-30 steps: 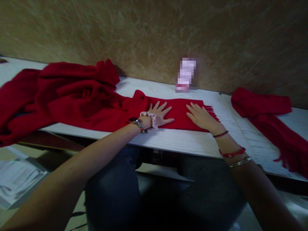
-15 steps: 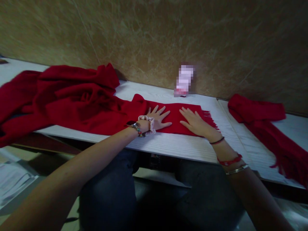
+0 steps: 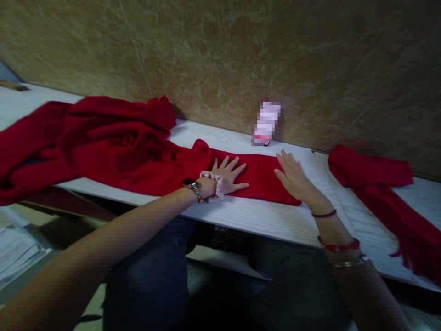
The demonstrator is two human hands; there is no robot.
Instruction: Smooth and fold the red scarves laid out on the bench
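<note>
The right hand has moved from the middle of the flat red scarf to its right end, where it now hides the fringe; the left hand has stayed put. A brown marbled wall stands at the far side, and along it runs a white wood-grain desk. On the desk's left lies a crumpled heap of red cloth, running up to the scarf; whether they are one piece I cannot tell. The scarf lies smooth at the middle, along the near edge. To the right, well apart, is a second red scarf, bent, its fringe toward the near right. The left hand is flat on the scarf, fingers spread wide. The right hand is held straight, fingers close together, thumb apart; how firmly it touches is unclear. Beyond the scarf, a blurred-out phone leans on the wall. The left wrist wears a pale scrunchie and, smaller, a dark-faced watch.
</note>
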